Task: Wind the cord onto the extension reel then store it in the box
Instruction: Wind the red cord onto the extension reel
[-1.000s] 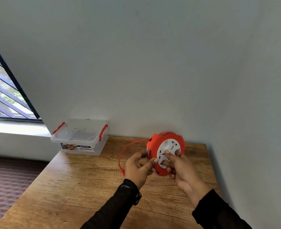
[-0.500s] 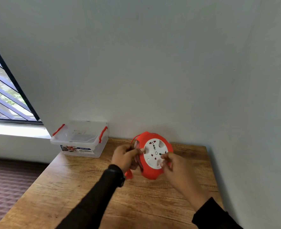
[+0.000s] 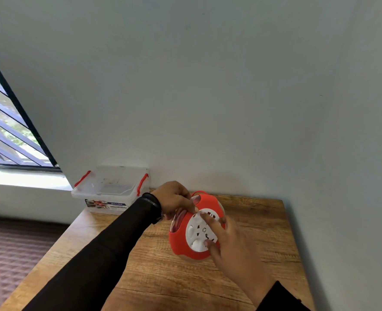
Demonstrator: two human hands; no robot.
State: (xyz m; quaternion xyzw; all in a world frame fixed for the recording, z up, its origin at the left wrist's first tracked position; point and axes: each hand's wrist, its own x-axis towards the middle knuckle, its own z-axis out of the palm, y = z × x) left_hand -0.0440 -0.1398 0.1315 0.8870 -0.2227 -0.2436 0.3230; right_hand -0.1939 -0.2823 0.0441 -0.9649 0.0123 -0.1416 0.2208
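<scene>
The red extension reel with a white socket face sits tilted on the wooden table, near the back wall. Red cord lies wound in its groove on the left side; a short red loop shows at the top. My left hand curls over the reel's upper left edge and grips it there. My right hand holds the white face, index finger laid across it and thumb pressed at its lower part. The clear plastic box with red clips stands at the table's back left corner, with its lid off.
A grey wall runs right behind the table. The table's left edge drops to a patterned carpet. A window with slats is at the far left, with a bright sill under it.
The long loose loop of cord seen a second ago is gone from the table, now wound into the reel. The reel has sunk lower and tilted, and my left hand moved up to its top edge.
</scene>
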